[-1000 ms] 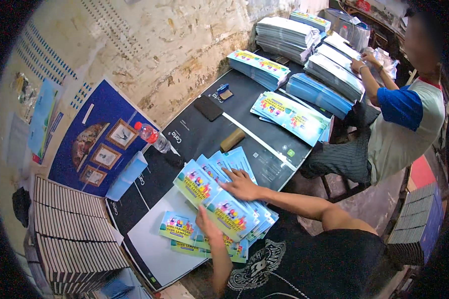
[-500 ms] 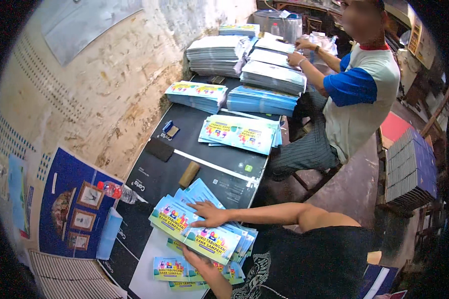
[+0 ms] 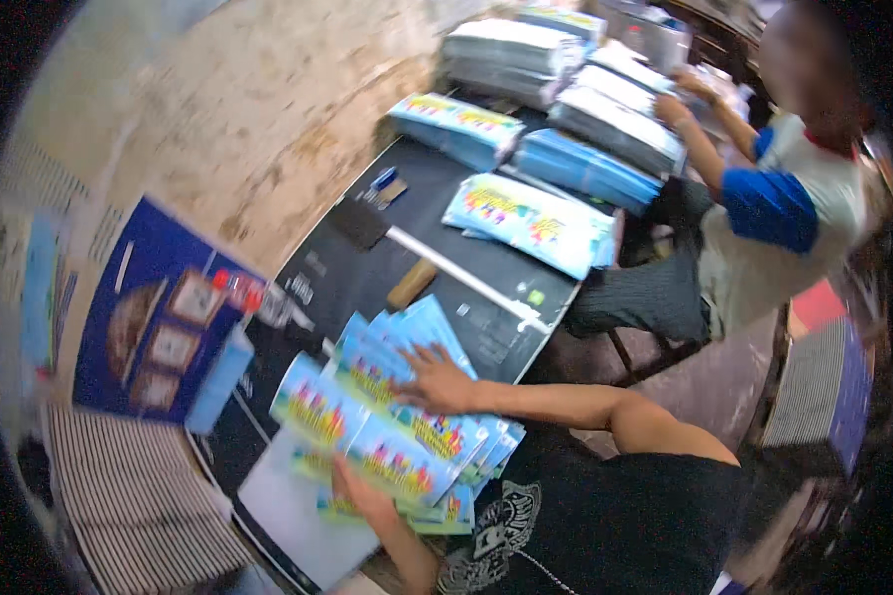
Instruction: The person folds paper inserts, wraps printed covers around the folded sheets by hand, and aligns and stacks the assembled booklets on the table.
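A fanned spread of light-blue booklets point(image 3: 367, 416) with colourful covers lies on the black table point(image 3: 446, 327) in front of me. My right hand point(image 3: 437, 382) rests flat, fingers spread, on top of the spread near its upper middle. At the near lower edge, my left hand point(image 3: 362, 496) grips the bottom booklets, fingers curled under them. The picture is blurred by motion.
A person in a white and blue shirt point(image 3: 794, 218) sits at the far right, hands on stacks of booklets point(image 3: 605, 129). More blue piles point(image 3: 531, 218) lie mid-table. A wooden block point(image 3: 412, 285), a dark wallet point(image 3: 359, 223), a blue poster point(image 3: 159, 327) and striped stacks point(image 3: 139, 506) are on the left.
The view has swung and blurred. My right hand stays pressed on the fanned booklets and my left hand stays at their near edge.
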Motion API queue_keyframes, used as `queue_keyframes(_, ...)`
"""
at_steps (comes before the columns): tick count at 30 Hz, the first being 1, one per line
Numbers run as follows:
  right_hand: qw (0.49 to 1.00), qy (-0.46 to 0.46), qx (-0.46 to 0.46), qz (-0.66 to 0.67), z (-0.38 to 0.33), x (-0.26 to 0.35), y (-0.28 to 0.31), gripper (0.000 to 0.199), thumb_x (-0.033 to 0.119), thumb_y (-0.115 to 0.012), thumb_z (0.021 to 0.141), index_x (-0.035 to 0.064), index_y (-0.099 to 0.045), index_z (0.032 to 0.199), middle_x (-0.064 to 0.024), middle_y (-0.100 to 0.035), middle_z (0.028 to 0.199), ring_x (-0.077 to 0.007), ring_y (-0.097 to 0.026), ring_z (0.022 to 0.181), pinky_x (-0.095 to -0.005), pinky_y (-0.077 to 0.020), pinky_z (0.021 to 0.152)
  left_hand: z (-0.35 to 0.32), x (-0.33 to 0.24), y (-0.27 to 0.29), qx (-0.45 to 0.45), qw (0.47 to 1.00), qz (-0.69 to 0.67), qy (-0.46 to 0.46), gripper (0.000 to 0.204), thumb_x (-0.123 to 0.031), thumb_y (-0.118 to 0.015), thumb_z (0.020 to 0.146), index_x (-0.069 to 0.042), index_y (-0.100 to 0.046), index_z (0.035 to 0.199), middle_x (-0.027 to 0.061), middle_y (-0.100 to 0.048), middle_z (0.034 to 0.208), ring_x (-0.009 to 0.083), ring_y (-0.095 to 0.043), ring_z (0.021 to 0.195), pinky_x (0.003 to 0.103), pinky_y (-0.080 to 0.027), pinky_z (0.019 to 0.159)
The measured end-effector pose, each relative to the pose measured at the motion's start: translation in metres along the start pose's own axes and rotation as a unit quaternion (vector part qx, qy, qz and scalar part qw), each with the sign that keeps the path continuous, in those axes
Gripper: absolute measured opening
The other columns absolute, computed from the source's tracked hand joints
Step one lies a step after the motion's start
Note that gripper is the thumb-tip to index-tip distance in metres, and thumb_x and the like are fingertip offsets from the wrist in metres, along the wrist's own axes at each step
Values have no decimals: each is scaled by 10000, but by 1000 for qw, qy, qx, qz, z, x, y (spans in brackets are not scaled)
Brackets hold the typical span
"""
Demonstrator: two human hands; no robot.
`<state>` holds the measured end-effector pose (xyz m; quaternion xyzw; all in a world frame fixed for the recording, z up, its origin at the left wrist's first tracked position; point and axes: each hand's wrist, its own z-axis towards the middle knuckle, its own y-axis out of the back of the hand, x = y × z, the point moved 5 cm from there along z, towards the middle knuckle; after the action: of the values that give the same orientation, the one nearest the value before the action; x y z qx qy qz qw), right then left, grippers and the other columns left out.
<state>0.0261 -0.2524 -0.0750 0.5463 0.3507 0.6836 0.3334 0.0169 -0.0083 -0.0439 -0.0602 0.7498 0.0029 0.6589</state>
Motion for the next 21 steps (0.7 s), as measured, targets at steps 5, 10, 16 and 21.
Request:
queue_keyframes(5, 968, -107, -3, 227, 17, -28, -17, 676, 542, -450, 1022, -41, -600, 1330, -403, -432, 1415, -532, -387, 1334, -577, -265, 1127, 24, 45, -24, 4, 995, -26, 98, 425, -300, -646, 991, 49, -620, 1232, 119, -689, 1059, 186, -666, 905, 318, -559, 790)
queue_keyframes(10, 982, -65, 12, 179, 2, -5, 11, 680, 598, -675, 872, 21, -692, 1233, -401, -319, 1523, -512, -231, 1478, -590, -88, 1205, 17, 31, -47, 46, 976, -140, 162, 480, -367, -612, 1022, 51, -602, 1257, 109, -692, 1092, 174, -681, 948, 324, -557, 801)
queue_keyframes(16, 984, -41, 7, 172, 6, -1, 8, 616, 519, -705, 887, 37, -668, 1269, -376, -328, 1533, -489, -221, 1491, -576, -97, 1206, 16, 52, -35, 93, 944, -267, 173, 516, -389, -559, 1036, 26, -544, 1342, 150, -672, 1202, 237, -691, 1036, 394, -584, 901)
queue_keyframes(21, 980, -47, 33, 189, 5, -7, 9, 616, 491, -714, 888, 42, -649, 1304, -370, -375, 1504, -483, -230, 1489, -575, -104, 1207, 16, 69, -20, 86, 959, -190, 192, 562, -405, -560, 1026, 5, -503, 1406, 149, -663, 1243, 247, -695, 1047, 388, -592, 880)
